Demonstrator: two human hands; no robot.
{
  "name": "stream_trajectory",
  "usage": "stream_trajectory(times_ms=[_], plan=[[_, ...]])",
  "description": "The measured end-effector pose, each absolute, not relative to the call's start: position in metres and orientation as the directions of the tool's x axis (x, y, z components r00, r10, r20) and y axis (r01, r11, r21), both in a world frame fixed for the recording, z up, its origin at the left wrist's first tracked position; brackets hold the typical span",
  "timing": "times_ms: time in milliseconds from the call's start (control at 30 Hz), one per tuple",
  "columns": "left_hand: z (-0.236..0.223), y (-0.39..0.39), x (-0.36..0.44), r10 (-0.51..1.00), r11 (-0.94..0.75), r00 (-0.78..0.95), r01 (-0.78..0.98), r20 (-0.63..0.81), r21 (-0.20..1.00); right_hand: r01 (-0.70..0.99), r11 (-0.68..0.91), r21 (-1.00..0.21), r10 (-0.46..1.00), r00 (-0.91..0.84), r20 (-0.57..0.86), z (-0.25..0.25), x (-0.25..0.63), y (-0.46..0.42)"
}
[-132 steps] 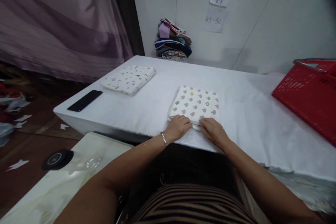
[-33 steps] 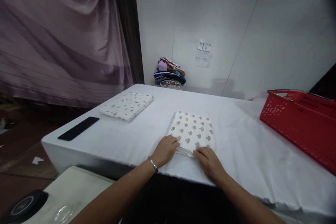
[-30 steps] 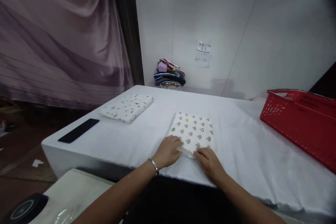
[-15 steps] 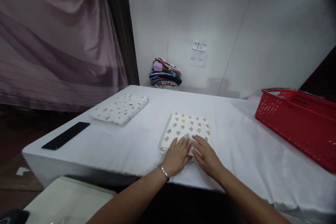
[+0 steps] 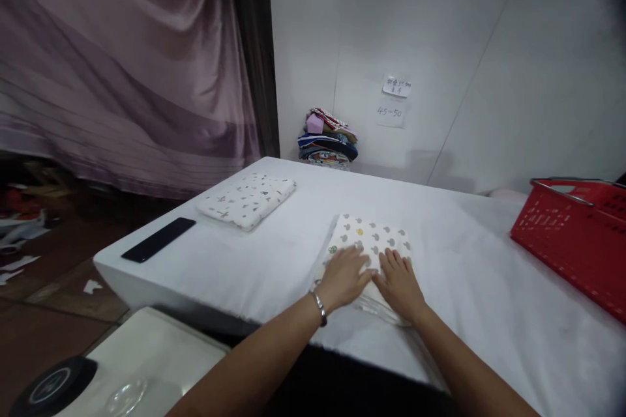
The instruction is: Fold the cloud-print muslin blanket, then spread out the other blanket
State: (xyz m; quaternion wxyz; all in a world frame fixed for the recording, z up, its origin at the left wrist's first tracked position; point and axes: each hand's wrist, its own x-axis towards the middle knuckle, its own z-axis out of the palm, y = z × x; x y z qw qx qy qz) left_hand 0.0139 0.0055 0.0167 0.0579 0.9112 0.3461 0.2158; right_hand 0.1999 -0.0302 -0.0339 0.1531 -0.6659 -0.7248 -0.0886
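Left hand point(image 5: 343, 275) and right hand point(image 5: 400, 285) lie palm down on the folded cloth point(image 5: 373, 234), fingers slightly spread, thumbs close together. The cloth rests near the front edge of the desk point(image 5: 264, 270), between the phone point(image 5: 159, 240) and the basket point(image 5: 577, 251).

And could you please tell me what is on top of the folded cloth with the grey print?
The left hand and right hand rest on the folded cloth. Beyond them, its grey print and a yellow motif show; the print directly under them is covered.
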Motion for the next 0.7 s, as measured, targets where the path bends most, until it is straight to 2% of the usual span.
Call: stream_trajectory(times_ms=[100, 200, 267, 400, 467, 600, 700], plan=[[0.011, 0.034, 0.014, 0.804, -0.594, 0.536, 0.746, 0.258, 0.302, 0.992, 0.084, -0.093, 0.948, -0.051, 0.313, -0.034, 0.199, -0.031], [-0.006, 0.049, 0.011, 0.864, -0.497, 0.489, 0.796, 0.117, 0.344, 0.991, 0.074, -0.111, 0.959, -0.040, 0.280, -0.034, 0.201, -0.027], [-0.014, 0.050, 0.011, 0.868, -0.491, 0.484, 0.799, 0.111, 0.349, 0.990, 0.070, -0.122, 0.963, -0.036, 0.266, -0.031, 0.205, -0.019], [-0.018, 0.046, 0.011, 0.875, -0.476, 0.472, 0.799, 0.107, 0.367, 0.995, 0.026, -0.098, 0.938, 0.009, 0.348, -0.026, 0.221, 0.006], [-0.017, 0.044, 0.011, 0.879, -0.464, 0.467, 0.798, 0.092, 0.385, 0.996, -0.012, -0.087, 0.938, 0.041, 0.344, -0.031, 0.231, 0.016], [-0.016, 0.043, 0.009, 0.882, -0.451, 0.464, 0.784, 0.079, 0.427, 0.998, 0.062, -0.013, 0.960, -0.056, 0.275, -0.053, 0.247, 0.023], [-0.016, 0.041, 0.007, 0.884, -0.438, 0.462, 0.774, 0.065, 0.457, 0.996, 0.086, -0.020, 0.954, -0.077, 0.291, -0.066, 0.254, 0.025]])
